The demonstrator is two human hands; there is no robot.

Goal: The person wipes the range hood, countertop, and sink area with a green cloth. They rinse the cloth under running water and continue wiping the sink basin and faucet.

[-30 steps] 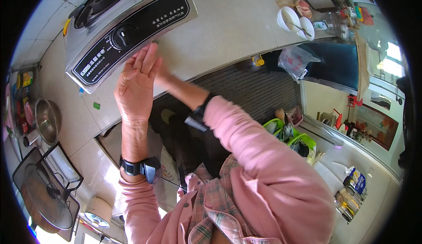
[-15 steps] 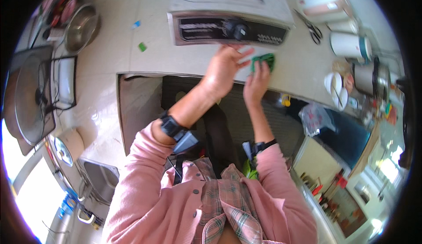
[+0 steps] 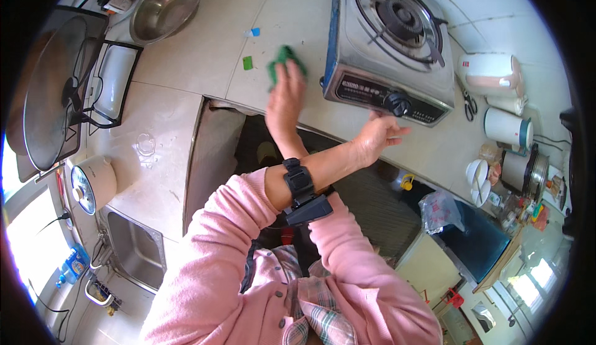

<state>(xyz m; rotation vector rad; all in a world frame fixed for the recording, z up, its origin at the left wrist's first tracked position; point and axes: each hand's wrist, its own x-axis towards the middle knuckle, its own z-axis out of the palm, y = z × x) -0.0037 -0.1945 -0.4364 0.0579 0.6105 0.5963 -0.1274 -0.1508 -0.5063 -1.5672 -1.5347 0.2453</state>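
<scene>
My forearms cross, the left over the right. My right hand (image 3: pixel 286 90), reaching to the left, is closed on a bunched green cloth (image 3: pixel 287 56) pressed to the countertop (image 3: pixel 180 118). Close beside the cloth lie a small green scrap (image 3: pixel 248 63) and a blue-and-white scrap (image 3: pixel 252 32). My left hand (image 3: pixel 377 139) is at the lower front edge of a single-burner gas stove (image 3: pixel 347 47), below its black knob (image 3: pixel 397 103). Its fingers are apart and hold nothing; whether they press on the stove's edge I cannot tell.
A steel bowl (image 3: pixel 166 9) and a rack with a glass lid (image 3: pixel 53 96) stand left. A rice cooker (image 3: pixel 99 183) is beside the sink (image 3: pixel 133 239). Scissors (image 3: pixel 470 106), a pink-and-white kettle (image 3: pixel 490 75) and white bowls (image 3: pixel 477 174) are on the right. The counter has an open gap in front.
My right hand has carried the green cloth from in front of the stove to its left, under my left arm. The stove sits farther right on the counter. My left hand has shifted right.
</scene>
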